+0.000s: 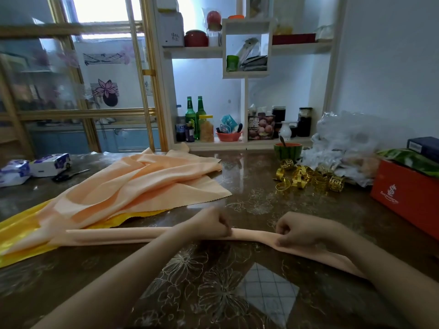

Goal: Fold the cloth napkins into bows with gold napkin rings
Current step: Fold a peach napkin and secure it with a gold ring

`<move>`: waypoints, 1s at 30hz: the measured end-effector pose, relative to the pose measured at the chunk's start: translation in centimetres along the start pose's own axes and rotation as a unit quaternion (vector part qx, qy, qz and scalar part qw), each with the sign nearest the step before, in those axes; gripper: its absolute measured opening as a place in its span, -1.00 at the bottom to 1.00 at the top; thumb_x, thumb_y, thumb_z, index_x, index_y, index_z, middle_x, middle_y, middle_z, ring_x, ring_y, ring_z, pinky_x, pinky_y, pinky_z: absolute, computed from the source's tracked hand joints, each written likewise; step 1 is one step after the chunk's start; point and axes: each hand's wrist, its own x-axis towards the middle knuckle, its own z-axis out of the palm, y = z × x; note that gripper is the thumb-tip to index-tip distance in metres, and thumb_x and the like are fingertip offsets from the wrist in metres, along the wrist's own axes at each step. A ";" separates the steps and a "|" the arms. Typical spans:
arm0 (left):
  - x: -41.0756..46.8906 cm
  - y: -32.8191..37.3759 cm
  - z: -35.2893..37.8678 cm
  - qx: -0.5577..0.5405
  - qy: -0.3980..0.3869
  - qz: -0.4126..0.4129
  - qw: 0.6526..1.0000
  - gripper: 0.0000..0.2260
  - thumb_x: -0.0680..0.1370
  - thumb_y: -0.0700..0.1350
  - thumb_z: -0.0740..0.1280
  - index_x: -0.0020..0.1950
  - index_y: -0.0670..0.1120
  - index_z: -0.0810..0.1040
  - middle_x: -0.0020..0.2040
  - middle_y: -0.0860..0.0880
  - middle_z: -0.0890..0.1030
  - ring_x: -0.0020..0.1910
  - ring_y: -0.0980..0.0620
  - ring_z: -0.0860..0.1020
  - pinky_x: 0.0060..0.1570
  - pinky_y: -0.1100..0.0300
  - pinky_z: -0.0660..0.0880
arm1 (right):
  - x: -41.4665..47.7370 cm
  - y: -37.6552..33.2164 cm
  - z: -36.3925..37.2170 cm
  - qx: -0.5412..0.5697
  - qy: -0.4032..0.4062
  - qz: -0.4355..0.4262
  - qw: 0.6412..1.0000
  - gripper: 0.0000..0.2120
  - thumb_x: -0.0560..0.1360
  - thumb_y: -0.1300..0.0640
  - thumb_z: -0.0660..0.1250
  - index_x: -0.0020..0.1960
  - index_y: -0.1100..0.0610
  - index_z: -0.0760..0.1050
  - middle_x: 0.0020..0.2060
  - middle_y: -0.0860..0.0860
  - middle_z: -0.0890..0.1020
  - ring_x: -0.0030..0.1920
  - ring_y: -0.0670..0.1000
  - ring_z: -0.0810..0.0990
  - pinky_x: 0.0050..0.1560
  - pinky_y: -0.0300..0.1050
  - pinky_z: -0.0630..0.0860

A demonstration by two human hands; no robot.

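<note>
A peach cloth napkin [118, 236], folded into a long narrow band, lies across the table in front of me. My left hand [211, 223] grips the band near its middle with curled fingers. My right hand [297, 231] pinches the band a little further right, where it bends toward me. A loose heap of peach napkins [142, 184] lies behind, over a yellow cloth [19, 236]. Several gold napkin rings [311, 178] sit in a cluster at the back right.
An orange box [403, 198] stands at the right edge, with crumpled white plastic [344, 143] and a watermelon-patterned bowl [287, 150] behind the rings. Tissue packs [35, 166] and scissors [69, 175] lie at the far left. Shelves with bottles rise behind the table.
</note>
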 end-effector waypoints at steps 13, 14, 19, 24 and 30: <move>0.9 1.1 -1.4 -0.060 -0.116 -0.102 0.986 -0.71 0.62 -0.06 0.13 -0.28 -0.07 0.38 -0.41 -0.02 0.35 -0.53 0.11 0.27 -0.58 0.33 0.20 | -1.1 -10.5 4.2 0.361 0.035 -0.049 0.931 -0.79 0.51 0.09 0.34 -0.04 0.26 0.55 -0.28 0.12 0.58 -0.40 -0.05 0.50 -0.45 -0.33 0.43; 0.7 0.8 -1.3 -0.068 -0.118 -0.089 0.987 -0.75 0.60 -0.13 0.17 -0.28 -0.09 0.38 -0.39 -0.03 0.36 -0.51 0.11 0.28 -0.55 0.32 0.21 | -1.0 -11.0 4.7 0.354 0.000 -0.070 0.933 -0.80 0.53 0.09 0.32 -0.04 0.24 0.56 -0.30 0.09 0.56 -0.42 -0.07 0.48 -0.45 -0.35 0.42; -0.6 -0.7 -1.8 -0.085 -0.134 -0.058 0.986 -0.83 0.58 -0.20 0.24 0.12 -0.15 0.55 -0.11 0.00 0.50 -0.22 0.16 0.41 -0.29 0.39 0.36 | 1.0 -8.8 4.1 0.388 0.112 -0.066 0.912 -0.94 0.51 0.18 0.33 -0.11 0.13 0.57 -0.27 -0.03 0.56 -0.31 -0.12 0.49 -0.34 -0.32 0.37; -1.1 -2.2 -1.4 -0.130 -0.101 -0.003 0.986 -0.85 0.52 -0.30 0.29 0.04 -0.18 0.60 -0.17 0.06 0.53 -0.15 0.20 0.47 -0.11 0.40 0.40 | 3.5 -7.8 4.8 0.323 0.160 -0.110 0.926 -0.83 0.48 0.21 0.36 0.07 0.09 0.48 -0.09 -0.09 0.50 -0.09 -0.19 0.46 -0.24 -0.44 0.38; -1.9 -7.6 -3.1 -0.011 0.063 -0.017 0.998 -0.96 0.48 -0.15 0.40 -0.08 -0.07 0.61 -0.09 0.06 0.61 -0.03 0.07 0.56 -0.01 0.26 0.49 | 4.3 -7.6 6.2 0.166 0.230 -0.143 0.948 -0.91 0.46 0.08 0.41 -0.04 0.00 0.54 0.00 -0.09 0.40 0.02 -0.14 0.40 -0.09 -0.40 0.32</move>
